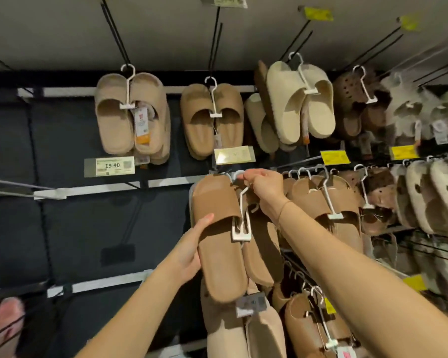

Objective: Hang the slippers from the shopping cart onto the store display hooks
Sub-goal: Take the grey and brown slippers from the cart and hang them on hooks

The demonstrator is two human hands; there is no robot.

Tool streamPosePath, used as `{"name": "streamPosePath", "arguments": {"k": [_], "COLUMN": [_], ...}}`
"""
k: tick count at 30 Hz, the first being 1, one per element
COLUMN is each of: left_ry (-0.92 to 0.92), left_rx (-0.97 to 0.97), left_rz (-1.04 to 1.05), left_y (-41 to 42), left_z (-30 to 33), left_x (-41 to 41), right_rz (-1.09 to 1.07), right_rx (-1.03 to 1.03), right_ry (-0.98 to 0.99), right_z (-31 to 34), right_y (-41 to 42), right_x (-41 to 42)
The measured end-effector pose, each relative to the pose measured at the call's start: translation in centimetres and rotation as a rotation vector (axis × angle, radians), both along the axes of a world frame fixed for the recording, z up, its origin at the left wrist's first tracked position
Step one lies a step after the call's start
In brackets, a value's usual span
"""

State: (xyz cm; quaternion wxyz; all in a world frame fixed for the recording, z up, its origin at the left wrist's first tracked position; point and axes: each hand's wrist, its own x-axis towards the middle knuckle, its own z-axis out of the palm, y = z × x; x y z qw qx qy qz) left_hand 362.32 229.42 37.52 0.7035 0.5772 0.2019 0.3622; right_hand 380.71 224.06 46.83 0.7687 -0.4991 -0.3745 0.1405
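At frame centre, your right hand (263, 187) pinches the hanger (239, 202) of brown slippers (217, 244); your left hand (192, 244) grips them. Next, seat it on the hook.

Brown slippers (219, 236) (paired on a white hanger (241, 220)) hang upright, toes up, against the display.

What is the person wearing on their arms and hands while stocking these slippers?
Very little. Both forearms are bare, with no sleeves in view and no gloves on the left hand or the right hand. The only item visible is a thin bracelet around the right wrist. No rings or watch show.
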Motion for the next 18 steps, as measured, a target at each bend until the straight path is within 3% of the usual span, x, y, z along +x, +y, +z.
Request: {"name": "streamPosePath", "arguments": {"k": [9,15,18], "left_ry": [-0.063,-0.005,0.000], "left_rx": [-0.003,-0.040,-0.006], "left_rz": [0.043,0.093,0.218], "left_y": [3.1,4.4,4.9], "left_z": [2.1,0.9,0.0], "left_x": [1.4,2.6,3.0], "right_rz": [-0.112,-0.169,-0.200], "right_rx": [0.164,-0.018,-0.035], "right_ry": [-0.166,-0.322,-0.423], "right_z": [1.2,1.1,0.9], "right_y": [4.6,7.9,8.0], "right_x": [1.1,3.0,3.0]}}
